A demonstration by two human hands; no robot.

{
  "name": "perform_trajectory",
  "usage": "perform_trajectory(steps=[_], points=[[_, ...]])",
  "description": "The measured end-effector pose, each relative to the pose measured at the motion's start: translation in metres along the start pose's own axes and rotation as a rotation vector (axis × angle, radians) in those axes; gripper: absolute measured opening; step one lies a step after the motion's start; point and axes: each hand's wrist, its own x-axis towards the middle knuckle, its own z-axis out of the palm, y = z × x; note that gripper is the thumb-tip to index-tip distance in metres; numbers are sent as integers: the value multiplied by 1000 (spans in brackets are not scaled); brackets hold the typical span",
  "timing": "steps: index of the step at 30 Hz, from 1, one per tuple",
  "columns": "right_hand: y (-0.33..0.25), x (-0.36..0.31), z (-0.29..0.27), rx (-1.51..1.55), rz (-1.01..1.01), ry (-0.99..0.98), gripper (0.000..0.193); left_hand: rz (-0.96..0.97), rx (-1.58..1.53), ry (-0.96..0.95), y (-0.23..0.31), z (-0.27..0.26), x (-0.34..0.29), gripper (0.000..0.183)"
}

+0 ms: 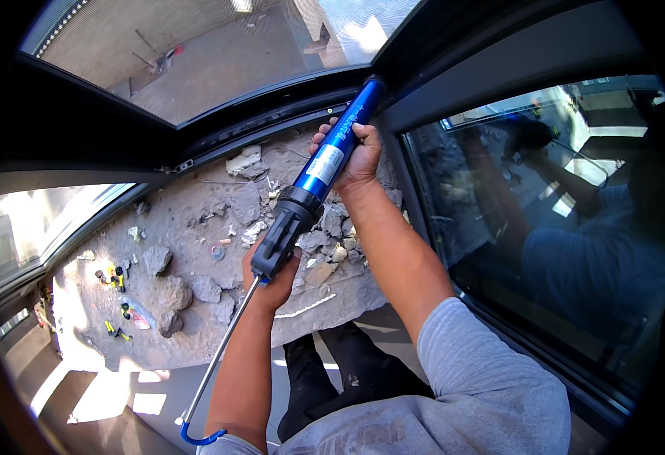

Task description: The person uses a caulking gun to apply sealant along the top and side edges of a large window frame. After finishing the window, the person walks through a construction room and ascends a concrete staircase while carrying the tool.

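Note:
A caulking gun (334, 145) with a shiny blue barrel and a black handle part lies slantwise across the middle of the view. My right hand (362, 158) wraps round the barrel from below, near its far end. At the black rear part, my left hand (285, 279) is closed round the handle; the gun hides most of its fingers. A long metal rod (222, 349) with a blue hooked end runs back from the gun along my left forearm. The barrel's far end is up at the corner of the dark window frame (399, 80), and whether it touches cannot be told.
Below the gun spreads a rough, dusty ledge (218, 205) with broken stones (173, 292) and rubble. Small yellow-and-black pieces (112, 277) lie at its left. A dark reflective glass pane (545, 220) stands close on my right; a mesh-covered window (218, 61) is ahead.

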Motion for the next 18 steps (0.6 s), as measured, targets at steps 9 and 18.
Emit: perform_trajectory(steps=[9, 18], points=[[4, 7, -8, -23, 3, 11, 45, -9, -63, 40, 4, 4, 2, 25], [7, 4, -4, -23, 64, 1, 42, -44, -28, 34, -4, 3, -12, 18]])
